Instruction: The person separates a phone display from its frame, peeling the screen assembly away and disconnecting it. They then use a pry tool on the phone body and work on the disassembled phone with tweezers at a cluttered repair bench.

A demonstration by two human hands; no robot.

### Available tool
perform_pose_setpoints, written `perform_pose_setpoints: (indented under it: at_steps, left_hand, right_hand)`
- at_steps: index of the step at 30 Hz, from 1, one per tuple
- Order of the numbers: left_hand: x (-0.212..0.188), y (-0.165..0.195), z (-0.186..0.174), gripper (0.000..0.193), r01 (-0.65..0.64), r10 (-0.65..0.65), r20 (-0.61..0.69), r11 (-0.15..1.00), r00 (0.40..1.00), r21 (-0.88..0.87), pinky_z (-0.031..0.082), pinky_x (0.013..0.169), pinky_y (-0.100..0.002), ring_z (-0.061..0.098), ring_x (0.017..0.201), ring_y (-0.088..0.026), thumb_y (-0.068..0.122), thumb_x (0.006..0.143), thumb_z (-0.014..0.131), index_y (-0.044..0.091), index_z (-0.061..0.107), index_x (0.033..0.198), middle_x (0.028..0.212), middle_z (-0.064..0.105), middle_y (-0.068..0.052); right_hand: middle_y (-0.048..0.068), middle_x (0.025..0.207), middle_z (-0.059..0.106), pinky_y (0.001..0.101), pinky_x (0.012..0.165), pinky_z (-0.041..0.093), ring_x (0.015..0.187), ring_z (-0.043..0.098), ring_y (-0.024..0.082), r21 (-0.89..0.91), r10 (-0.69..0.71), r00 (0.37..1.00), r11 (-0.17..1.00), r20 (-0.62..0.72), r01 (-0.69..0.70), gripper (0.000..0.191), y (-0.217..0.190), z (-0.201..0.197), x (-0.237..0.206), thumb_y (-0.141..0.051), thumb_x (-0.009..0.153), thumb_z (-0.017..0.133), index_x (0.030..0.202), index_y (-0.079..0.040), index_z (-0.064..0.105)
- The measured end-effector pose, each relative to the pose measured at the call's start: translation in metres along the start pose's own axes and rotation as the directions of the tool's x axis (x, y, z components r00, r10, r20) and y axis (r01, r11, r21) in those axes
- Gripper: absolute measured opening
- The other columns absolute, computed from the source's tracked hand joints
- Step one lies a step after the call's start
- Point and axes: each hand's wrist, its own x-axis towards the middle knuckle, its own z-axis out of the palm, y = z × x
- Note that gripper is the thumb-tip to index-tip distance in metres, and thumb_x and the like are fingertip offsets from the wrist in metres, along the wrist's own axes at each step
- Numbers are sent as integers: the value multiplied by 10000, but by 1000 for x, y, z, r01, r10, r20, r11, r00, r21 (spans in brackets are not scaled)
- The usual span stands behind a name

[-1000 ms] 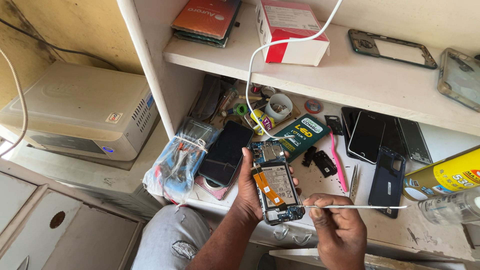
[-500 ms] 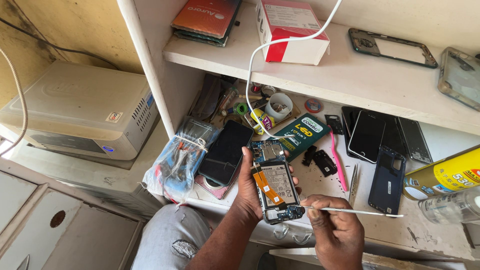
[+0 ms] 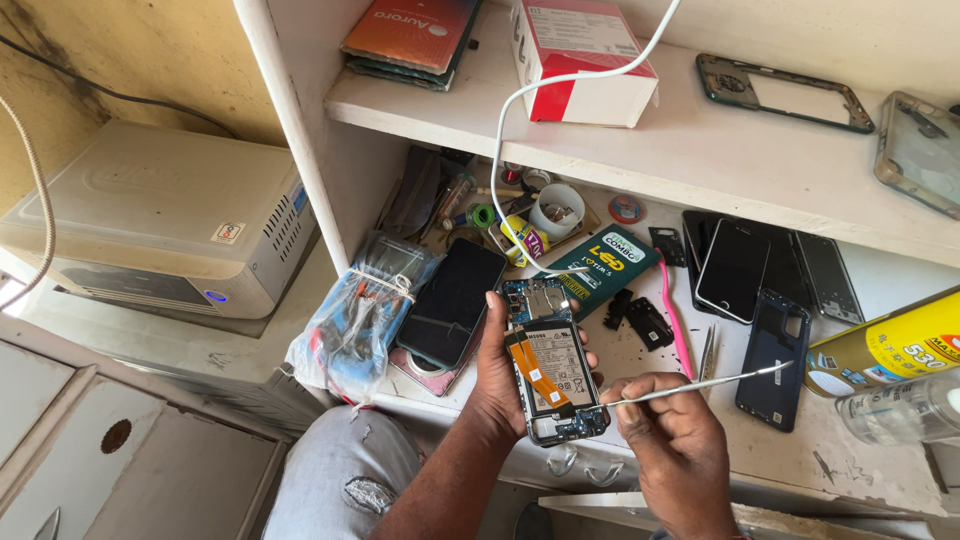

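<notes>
Since a second earlier, the right hand (image 3: 672, 447) had drawn its thin metal tweezers (image 3: 700, 386) closer in, the near tip now seemingly at the phone's lower edge, though the contact point was hard to make out. The left hand (image 3: 500, 385) gripped the opened phone (image 3: 551, 368) as before, fingers wrapped around its sides, above the counter (image 3: 860, 470). The phone showed a white battery crossed by an orange ribbon cable and a blue circuit board. The right grip pinched the tweezers between thumb and fingertips. A dark green packet (image 3: 606, 266) lay just behind; a red-and-white box (image 3: 582, 58) stood on the white shelf (image 3: 700, 150) above.
</notes>
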Motion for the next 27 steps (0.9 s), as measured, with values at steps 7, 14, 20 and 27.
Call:
perform_pose_setpoints:
  at_steps: [7, 14, 20, 27]
  left_hand:
    - [0, 0, -2, 1045, 21, -20, 24, 999, 1000, -35, 627, 806, -582, 739, 944, -341, 925, 809, 491, 59, 584, 1386, 1054, 677, -167]
    - [2, 0, -4, 1050, 19, -18, 28, 999, 999, -37, 630, 795, -565, 745, 931, -339, 927, 806, 483, 60, 581, 1390, 1045, 682, -163]
    - [2, 0, -6, 1072, -21, 21, -1, 1000, 1000, -8, 629, 817, -549, 751, 913, -331, 930, 828, 475, 32, 578, 1404, 1050, 682, -170]
    - [0, 0, -2, 1045, -10, 11, 16, 1000, 1000, -7, 625, 818, -560, 756, 916, -319, 919, 811, 476, 53, 580, 1387, 1037, 687, -152]
  right_hand:
    - [209, 1037, 718, 275, 739, 505, 788, 564, 132, 114, -28, 999, 993, -23, 30, 196, 4, 3, -5, 52, 950, 625, 1133, 3, 577]
    - [232, 1065, 689, 313, 768, 512, 805, 584, 168, 262, 0, 998, 965, -65, 17, 182, 0, 10, -6, 25, 957, 621, 1131, 3, 573]
    - [230, 1054, 677, 318, 777, 526, 840, 602, 166, 161, -107, 986, 979, -128, 127, 176, -10, 17, -11, 22, 970, 614, 1135, -6, 560]
    - [220, 1058, 694, 287, 758, 532, 821, 596, 134, 45, -127, 989, 990, -77, 130, 181, -10, 20, -11, 16, 968, 618, 1134, -3, 550]
